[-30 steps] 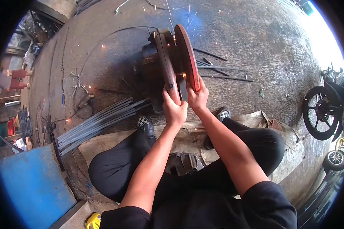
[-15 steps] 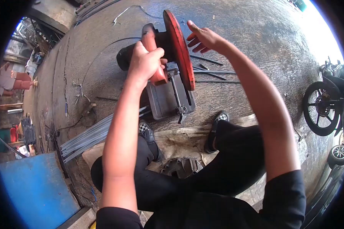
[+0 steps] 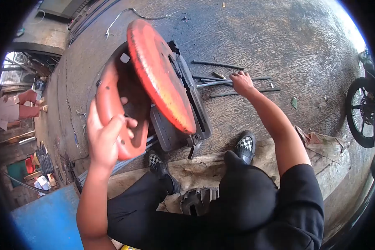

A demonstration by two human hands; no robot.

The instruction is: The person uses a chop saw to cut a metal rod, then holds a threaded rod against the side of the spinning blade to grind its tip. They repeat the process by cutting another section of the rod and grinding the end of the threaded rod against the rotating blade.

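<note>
My left hand (image 3: 104,135) is wrapped round the red handle (image 3: 109,93) of a chop saw, whose head is swung up and tilted toward me. Its round red guard (image 3: 158,79) is scuffed and faces right. Below sits the dark saw base (image 3: 164,135), partly hidden by the guard and handle. Out to the right, my right hand (image 3: 241,83) is closed over a grey metal rod (image 3: 216,83) that reaches toward the base. Several dark rods (image 3: 218,64) lie on the ground around that hand.
My checkered shoes (image 3: 246,143) stand on a cloth sheet before the saw. A blue panel (image 3: 50,218) is at lower left, near long metal bars. A motorcycle wheel (image 3: 358,112) stands at right. Another person (image 3: 23,108) is at far left. Cable (image 3: 129,12) lies beyond the saw.
The saw head has risen and tilted to the left with my left hand on its handle. My right hand has moved from beside the guard to the metal rod and closed on it.
</note>
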